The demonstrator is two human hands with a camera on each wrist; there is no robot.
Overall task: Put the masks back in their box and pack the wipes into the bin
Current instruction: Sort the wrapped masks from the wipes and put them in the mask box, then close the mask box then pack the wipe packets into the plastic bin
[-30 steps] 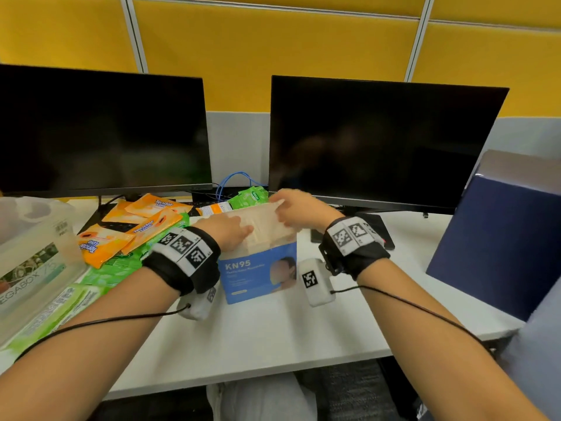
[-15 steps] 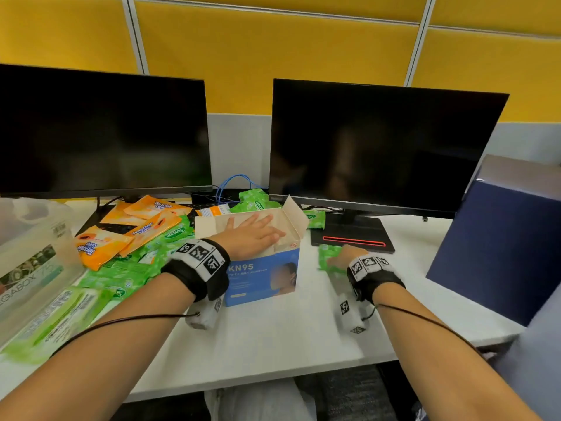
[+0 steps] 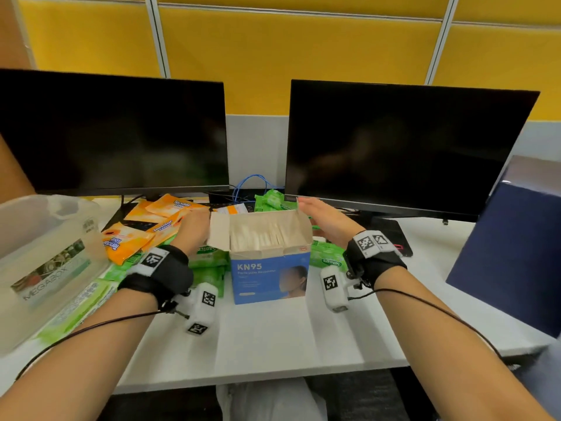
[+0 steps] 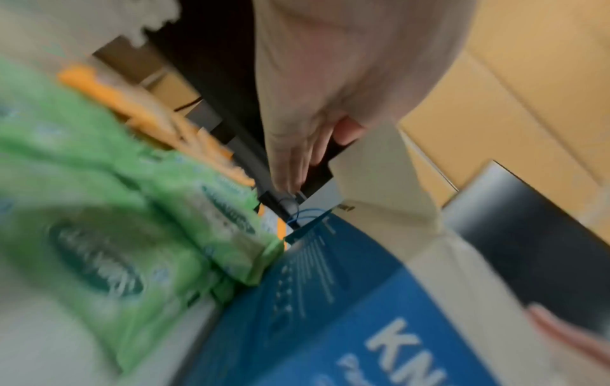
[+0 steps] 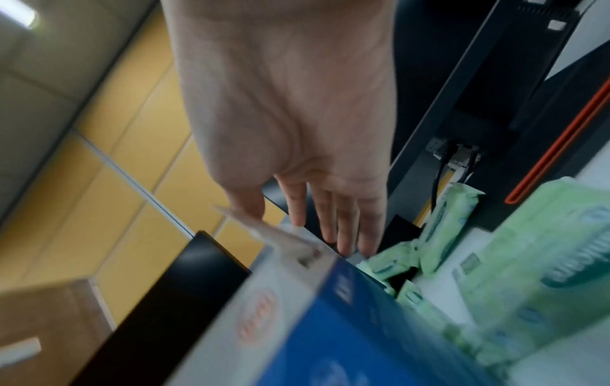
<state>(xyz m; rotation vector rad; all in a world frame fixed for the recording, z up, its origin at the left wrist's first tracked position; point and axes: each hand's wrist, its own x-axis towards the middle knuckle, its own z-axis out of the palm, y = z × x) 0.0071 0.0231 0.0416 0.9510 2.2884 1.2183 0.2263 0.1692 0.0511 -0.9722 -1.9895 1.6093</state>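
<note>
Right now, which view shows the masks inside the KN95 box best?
Head view: it looks down into the open KN95 box, where the masks stand packed upright. Both wrist views show only the box's blue outside and flaps, blurred; no masks.

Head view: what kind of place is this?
Most likely an office cubicle desk. Two dark monitors stand side by side on a white desk, with yellow partition panels behind them and a blue network cable between the screens.
</note>
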